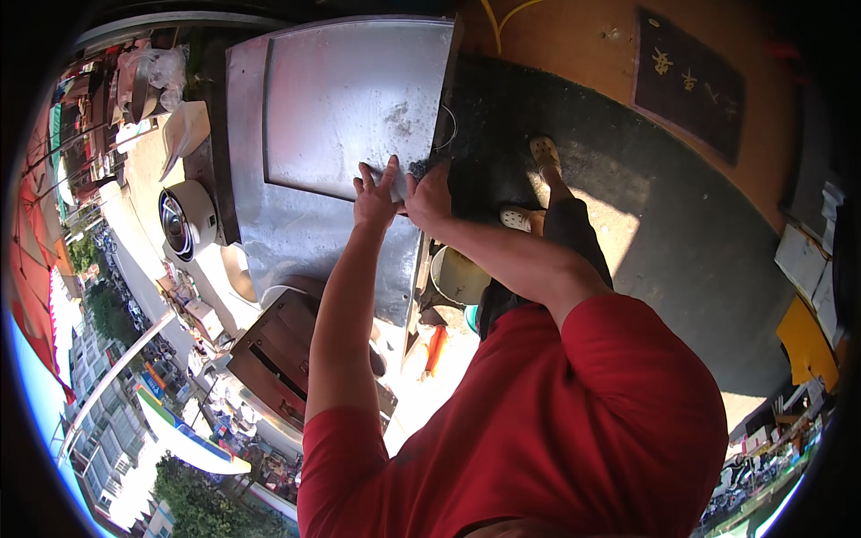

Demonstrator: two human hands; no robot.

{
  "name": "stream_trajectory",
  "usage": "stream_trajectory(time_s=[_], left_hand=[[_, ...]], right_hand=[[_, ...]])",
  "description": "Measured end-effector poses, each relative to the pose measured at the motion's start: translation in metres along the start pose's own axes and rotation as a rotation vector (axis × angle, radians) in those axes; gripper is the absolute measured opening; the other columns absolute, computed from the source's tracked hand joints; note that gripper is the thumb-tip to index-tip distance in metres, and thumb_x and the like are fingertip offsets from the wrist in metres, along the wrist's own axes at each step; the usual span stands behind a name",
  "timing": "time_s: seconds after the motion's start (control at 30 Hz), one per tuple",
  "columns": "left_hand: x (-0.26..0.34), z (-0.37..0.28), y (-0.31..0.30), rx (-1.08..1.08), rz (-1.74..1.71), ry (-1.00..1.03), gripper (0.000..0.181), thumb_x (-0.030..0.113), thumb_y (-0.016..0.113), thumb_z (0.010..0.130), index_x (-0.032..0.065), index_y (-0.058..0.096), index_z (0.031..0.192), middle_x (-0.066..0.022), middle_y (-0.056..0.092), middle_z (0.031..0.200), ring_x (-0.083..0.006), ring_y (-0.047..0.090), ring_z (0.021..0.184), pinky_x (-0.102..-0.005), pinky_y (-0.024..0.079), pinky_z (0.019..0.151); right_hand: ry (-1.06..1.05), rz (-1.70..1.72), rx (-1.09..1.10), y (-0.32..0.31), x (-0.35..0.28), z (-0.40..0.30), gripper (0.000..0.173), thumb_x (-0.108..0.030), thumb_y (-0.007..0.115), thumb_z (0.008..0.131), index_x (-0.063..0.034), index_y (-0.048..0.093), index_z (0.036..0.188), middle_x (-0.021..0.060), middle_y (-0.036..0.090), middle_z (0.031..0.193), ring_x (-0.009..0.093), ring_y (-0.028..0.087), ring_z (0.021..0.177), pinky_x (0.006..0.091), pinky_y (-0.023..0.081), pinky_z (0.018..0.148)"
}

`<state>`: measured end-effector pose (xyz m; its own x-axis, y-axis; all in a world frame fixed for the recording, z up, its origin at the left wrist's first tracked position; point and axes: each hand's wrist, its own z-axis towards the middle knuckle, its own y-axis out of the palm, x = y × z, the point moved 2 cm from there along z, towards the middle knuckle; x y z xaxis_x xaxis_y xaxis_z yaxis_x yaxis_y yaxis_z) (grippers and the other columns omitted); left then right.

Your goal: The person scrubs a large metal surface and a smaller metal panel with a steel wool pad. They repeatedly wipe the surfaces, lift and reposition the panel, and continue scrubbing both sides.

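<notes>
A brushed metal panel [343,87], stained and spotted, lies within a larger sheet-metal surface [282,222] before me. My left hand [375,198] rests at the panel's lower edge with its fingers spread and nothing visible in it. Close beside it on the right, my right hand [430,198] is at the panel's right-hand corner, fingers partly bent. A dark, rough patch or pad [420,167] shows by its fingertips; whether the hand holds it is unclear. A thin wire loop [449,128] hangs at the panel's right edge.
A white round appliance [195,218] stands left of the metal surface, a brown case-like box [282,343] below it. Near my body is a round metal pot or bucket [461,276]. My feet in clogs [545,153] stand on dark flooring [672,222]. A dark mat [689,84] bears writing.
</notes>
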<state>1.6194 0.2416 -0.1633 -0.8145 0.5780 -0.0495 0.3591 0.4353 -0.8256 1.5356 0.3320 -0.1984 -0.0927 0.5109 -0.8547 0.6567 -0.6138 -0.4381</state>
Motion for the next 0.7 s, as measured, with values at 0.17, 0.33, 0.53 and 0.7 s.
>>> stream_trajectory(time_s=[0.17, 0.33, 0.53, 0.7], left_hand=[[-0.006, -0.007, 0.003, -0.024, -0.037, -0.014, 0.116, 0.036, 0.088, 0.06, 0.0465, 0.017, 0.151, -0.0303, 0.015, 0.156, -0.0551, 0.03, 0.136, -0.0498, 0.047, 0.103], [-0.004, -0.01, -0.002, -0.062, -0.016, -0.028, 0.12, 0.037, 0.089, 0.06, 0.0428, 0.012, 0.153, -0.0317, 0.012, 0.156, -0.0542, 0.031, 0.136, -0.051, 0.045, 0.104], [0.003, -0.007, -0.003, -0.086, -0.032, -0.057, 0.121, 0.037, 0.089, 0.059, 0.0439, 0.012, 0.153, -0.0303, 0.011, 0.157, -0.0537, 0.027, 0.138, -0.0501, 0.044, 0.105], [0.007, -0.006, -0.011, -0.112, -0.062, -0.082, 0.117, 0.035, 0.089, 0.06, 0.048, 0.017, 0.151, -0.0261, 0.011, 0.159, -0.0512, 0.025, 0.14, -0.0489, 0.048, 0.102]], right_hand=[[0.206, -0.146, -0.948, -0.007, 0.047, -0.102, 0.055, -0.041, 0.053, 0.096, 0.0115, 0.054, 0.114, 0.0346, 0.061, 0.106, 0.047, 0.061, 0.101, 0.0501, 0.048, 0.087], [0.425, 0.273, -0.445, -0.038, 0.039, -0.015, 0.06, -0.045, 0.052, 0.095, 0.0143, 0.059, 0.102, 0.0332, 0.064, 0.098, 0.045, 0.063, 0.098, 0.0497, 0.05, 0.082], [0.249, -0.056, -0.175, -0.071, -0.011, 0.109, 0.051, -0.043, 0.052, 0.095, 0.0068, 0.061, 0.094, 0.0311, 0.065, 0.095, 0.048, 0.063, 0.094, 0.0519, 0.05, 0.081], [0.234, -0.195, -0.234, -0.072, -0.056, 0.2, 0.042, -0.037, 0.054, 0.095, 0.0053, 0.06, 0.098, 0.0281, 0.066, 0.1, 0.046, 0.065, 0.095, 0.0511, 0.051, 0.085]])
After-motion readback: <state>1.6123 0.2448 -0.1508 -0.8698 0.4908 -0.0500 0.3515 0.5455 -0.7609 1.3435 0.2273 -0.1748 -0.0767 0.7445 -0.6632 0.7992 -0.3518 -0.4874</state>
